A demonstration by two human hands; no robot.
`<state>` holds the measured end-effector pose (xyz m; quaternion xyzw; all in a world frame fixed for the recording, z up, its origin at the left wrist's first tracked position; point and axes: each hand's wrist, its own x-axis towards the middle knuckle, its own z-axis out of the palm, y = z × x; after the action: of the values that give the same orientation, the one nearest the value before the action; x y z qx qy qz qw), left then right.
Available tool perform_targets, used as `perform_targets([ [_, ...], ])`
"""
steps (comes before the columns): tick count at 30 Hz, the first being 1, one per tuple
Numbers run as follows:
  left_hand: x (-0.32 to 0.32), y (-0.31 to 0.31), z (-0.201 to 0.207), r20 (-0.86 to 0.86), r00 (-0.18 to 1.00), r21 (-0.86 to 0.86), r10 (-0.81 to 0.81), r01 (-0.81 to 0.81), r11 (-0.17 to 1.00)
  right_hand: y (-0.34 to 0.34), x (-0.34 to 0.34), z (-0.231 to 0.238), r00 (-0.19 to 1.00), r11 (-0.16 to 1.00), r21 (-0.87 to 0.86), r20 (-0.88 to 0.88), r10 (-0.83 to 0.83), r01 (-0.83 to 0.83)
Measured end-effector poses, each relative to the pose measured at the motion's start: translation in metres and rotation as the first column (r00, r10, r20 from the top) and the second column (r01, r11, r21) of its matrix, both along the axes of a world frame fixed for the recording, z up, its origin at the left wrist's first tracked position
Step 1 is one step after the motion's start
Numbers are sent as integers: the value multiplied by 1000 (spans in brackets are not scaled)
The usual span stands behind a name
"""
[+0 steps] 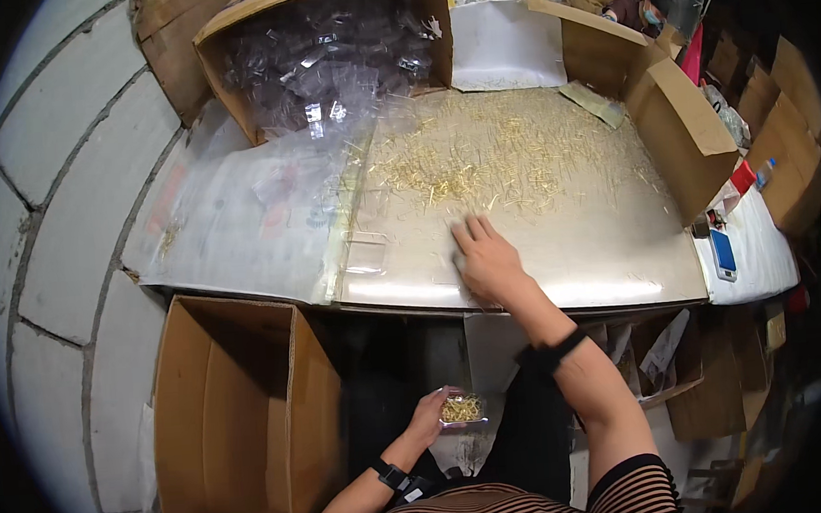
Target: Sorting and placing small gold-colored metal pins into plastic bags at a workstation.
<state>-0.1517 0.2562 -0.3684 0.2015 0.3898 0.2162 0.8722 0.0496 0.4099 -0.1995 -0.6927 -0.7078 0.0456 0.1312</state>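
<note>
My left hand [427,417] is low, in front of my lap, closed around the side of a small clear plastic box [478,420]. Inside the box lie several thin gold-coloured metal pieces [460,408], too small to tell their exact kind. Out over the smooth metal tabletop [580,260], my right hand [492,263] stretches forward with its fingers extended. Its fingertips are at the near edge of a loose spread of the same gold pieces [453,180]. I see nothing held in the right hand.
A tipped cardboard box [444,38] full of clear plastic packages [319,74] stands at the back left. Plastic sheeting [240,229] covers the table's left part. Cardboard walls [680,136] edge the right. A blue-faced device [722,251] lies far right; a large carton [313,422] stands below left.
</note>
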Motion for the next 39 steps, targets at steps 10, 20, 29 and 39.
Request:
perform_targets([
  [10, 29, 3, 6, -46, 997, 11, -58, 59, 998, -25, 23, -13, 981, 997, 78, -192, 11, 4],
  [20, 28, -4, 4, -13, 1000, 15, -5, 6, 1000, -37, 27, -24, 999, 976, 219, 48, -15, 4],
  [29, 28, -4, 10, 24, 999, 21, -26, 26, 999, -28, 24, -4, 984, 989, 134, -174, -43, 67],
  [39, 39, 0, 20, 43, 999, -5, -23, 23, 1000, -176, -14, 19, 967, 981, 187, -237, 93, -48],
])
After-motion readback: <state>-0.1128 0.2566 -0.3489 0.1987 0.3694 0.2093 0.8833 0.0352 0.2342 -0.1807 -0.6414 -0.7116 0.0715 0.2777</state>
